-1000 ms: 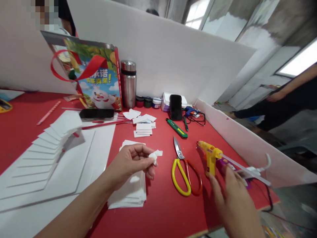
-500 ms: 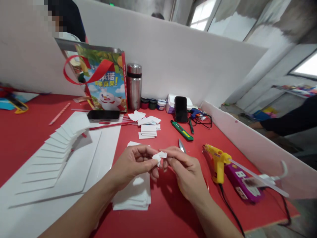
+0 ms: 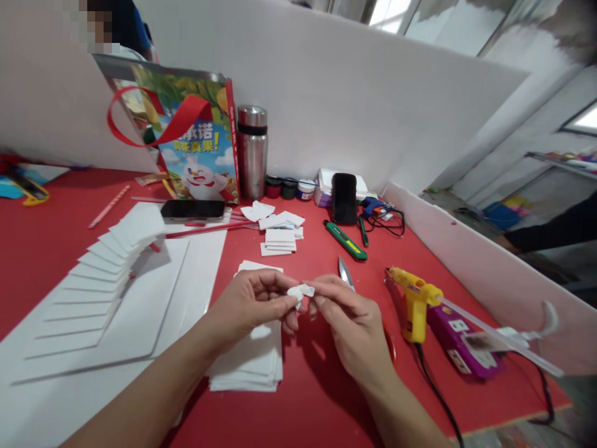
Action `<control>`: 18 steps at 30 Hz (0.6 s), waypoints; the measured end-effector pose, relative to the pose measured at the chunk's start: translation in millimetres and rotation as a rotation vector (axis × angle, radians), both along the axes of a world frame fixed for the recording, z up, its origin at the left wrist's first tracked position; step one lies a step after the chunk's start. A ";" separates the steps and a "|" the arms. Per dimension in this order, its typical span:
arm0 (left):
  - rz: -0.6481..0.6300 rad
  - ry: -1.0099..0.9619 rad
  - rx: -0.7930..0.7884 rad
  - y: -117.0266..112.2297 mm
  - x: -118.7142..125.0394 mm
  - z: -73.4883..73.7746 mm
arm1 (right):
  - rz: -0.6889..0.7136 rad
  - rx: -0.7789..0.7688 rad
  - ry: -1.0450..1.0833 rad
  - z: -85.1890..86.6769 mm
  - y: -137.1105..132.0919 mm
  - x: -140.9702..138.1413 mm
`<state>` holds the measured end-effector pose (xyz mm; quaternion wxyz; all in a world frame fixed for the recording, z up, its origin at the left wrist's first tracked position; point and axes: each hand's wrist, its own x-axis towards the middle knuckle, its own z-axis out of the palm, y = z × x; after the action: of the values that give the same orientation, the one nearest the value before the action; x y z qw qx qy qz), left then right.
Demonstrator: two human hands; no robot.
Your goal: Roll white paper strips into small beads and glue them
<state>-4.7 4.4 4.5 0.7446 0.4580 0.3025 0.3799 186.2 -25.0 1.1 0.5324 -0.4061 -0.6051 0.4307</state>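
Note:
Between my two hands is a small folded piece of white paper [image 3: 300,291]. My left hand [image 3: 259,298] pinches its left end between thumb and fingers. At its right end, the fingertips of my right hand [image 3: 352,320] are closed on it as well. Under the left hand lies a stack of white paper sheets [image 3: 247,370] on the red table [image 3: 312,410]. Scissors [image 3: 345,272] lie beyond my right hand, blade tips pointing away; the hand and forearm hide most of them.
A curved white stair model [image 3: 93,280] stands left. Small white card pieces [image 3: 280,239], a green utility knife [image 3: 346,240] and a phone [image 3: 344,199] lie ahead. A yellow glue gun [image 3: 414,302] and purple box [image 3: 466,342] sit right. A steel flask [image 3: 252,155] stands beside a gift bag [image 3: 196,143].
The view has shifted slightly. Both hands keep hold of the white paper piece in nearly the same pose.

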 end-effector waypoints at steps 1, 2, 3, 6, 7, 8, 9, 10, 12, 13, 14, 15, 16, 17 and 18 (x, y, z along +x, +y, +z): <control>0.002 0.012 0.002 -0.2 -0.2 -0.2 | -0.005 0.000 -0.006 0.0 -0.1 -0.2; 0.003 0.025 0.004 -0.5 -0.4 -0.4 | -0.007 -0.001 -0.011 0.0 -0.2 -0.3; 0.005 0.038 0.005 -0.7 -0.6 -0.5 | -0.008 -0.004 -0.014 0.1 -0.3 -0.5; 0.003 0.067 0.013 -0.9 -1.3 -0.7 | -0.002 -0.015 -0.006 -0.1 -0.3 -0.6; 0.002 0.072 0.017 -0.8 -1.5 -0.7 | -0.003 -0.015 0.001 -0.3 -0.4 -0.5; 0.002 0.077 0.020 -0.5 -1.6 -0.7 | -0.004 -0.014 0.004 -0.6 -0.4 -0.4; 0.004 0.080 0.022 -0.2 -1.6 -0.8 | -0.006 -0.012 0.005 -0.8 -0.5 -0.2; 0.005 0.080 0.022 0.1 -1.5 -0.9 | -0.007 -0.010 0.004 -0.9 -0.5 0.0; 0.007 0.069 0.019 0.5 -0.9 -1.1 | -0.004 -0.010 -0.005 -0.5 -0.6 0.1; 0.008 0.060 0.015 0.6 -0.5 -1.2 | -0.005 -0.012 -0.012 0.0 -0.7 0.0; 0.008 0.051 0.009 0.6 -0.1 -1.2 | -0.010 -0.012 -0.020 0.5 -0.7 -0.2; 0.009 0.042 0.003 0.5 0.4 -1.2 | -0.017 -0.011 -0.030 1.1 -0.7 -0.5; 0.010 0.034 -0.004 0.4 0.8 -1.3 | -0.025 -0.008 -0.042 1.8 -0.8 -0.8; 0.012 0.028 -0.010 0.4 1.1 -1.4 | -0.035 0.000 -0.056 2.4 -0.8 -1.2; 0.013 0.024 -0.016 0.4 1.4 -1.5 | -0.044 0.012 -0.072 3.1 -0.9 -1.6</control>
<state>-3.3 4.8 2.9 0.7421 0.4544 0.3174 0.3770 184.6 -25.9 4.2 0.5221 -0.4313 -0.6174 0.4002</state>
